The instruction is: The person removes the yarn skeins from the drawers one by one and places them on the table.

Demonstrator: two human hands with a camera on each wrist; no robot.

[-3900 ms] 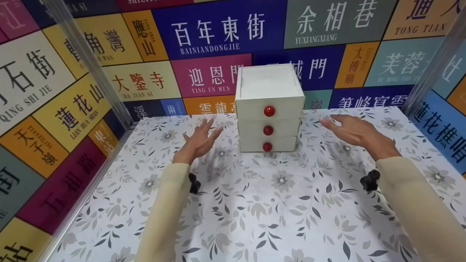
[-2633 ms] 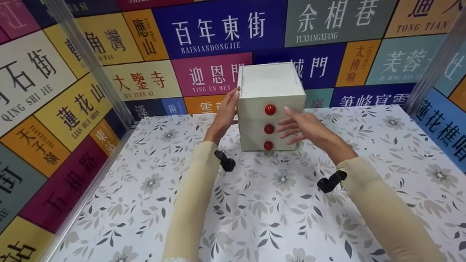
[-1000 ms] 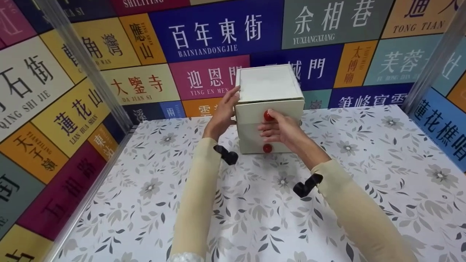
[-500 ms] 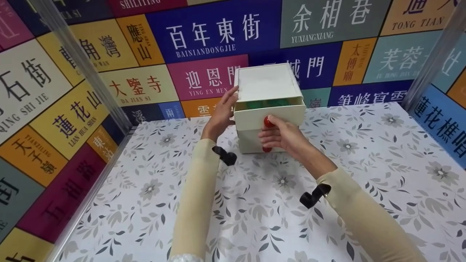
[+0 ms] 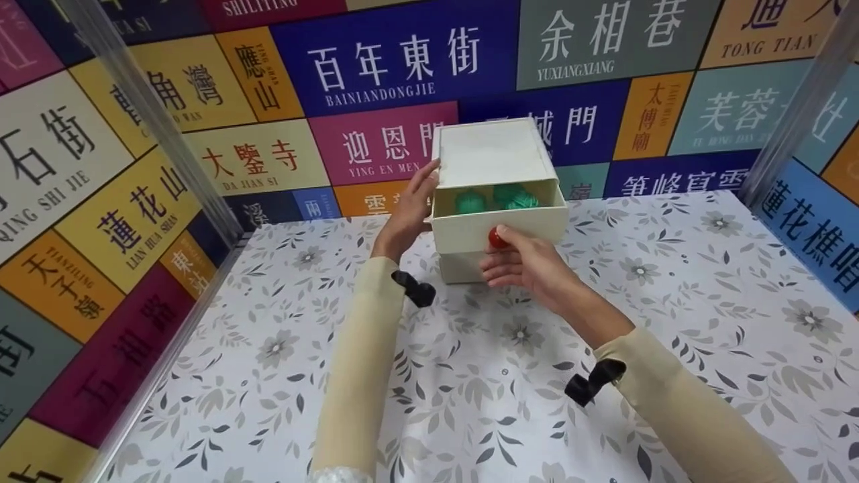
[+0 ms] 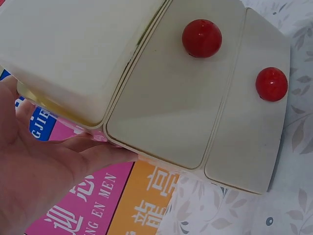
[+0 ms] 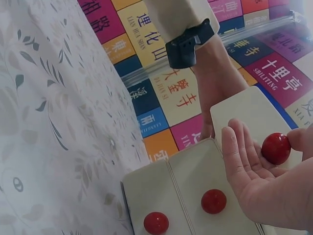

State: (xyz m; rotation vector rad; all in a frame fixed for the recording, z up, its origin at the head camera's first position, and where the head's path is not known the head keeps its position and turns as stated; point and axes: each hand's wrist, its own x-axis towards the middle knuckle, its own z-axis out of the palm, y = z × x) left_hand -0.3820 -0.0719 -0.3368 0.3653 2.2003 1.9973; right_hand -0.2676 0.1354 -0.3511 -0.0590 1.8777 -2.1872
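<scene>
A small white three-drawer cabinet [image 5: 493, 151] stands on the table, its top drawer [image 5: 463, 233] pulled out toward me. Inside that drawer lie a round, ridged green object [image 5: 471, 201] and more crinkled green objects [image 5: 517, 196]. My right hand [image 5: 537, 265] pinches the top drawer's red knob [image 7: 276, 148] between thumb and index finger, the other fingers below it. My left hand [image 5: 408, 213] rests along the cabinet's left side with fingers extended. In the left wrist view, the middle knob [image 6: 202, 38] and bottom knob [image 6: 272, 84] show on two closed drawers.
A white tablecloth [image 5: 402, 416] with grey flowers and leaves covers the table. Behind the cabinet rises a wall of coloured sign panels [image 5: 396, 60]. A clear upright post [image 5: 154, 121] stands at the left corner and another post [image 5: 798, 100] at the right.
Both hands have come in to the cabinet from either side. My right hand has taken the top knob and drawn that drawer out, uncovering the green objects. The left hand stays on the side.
</scene>
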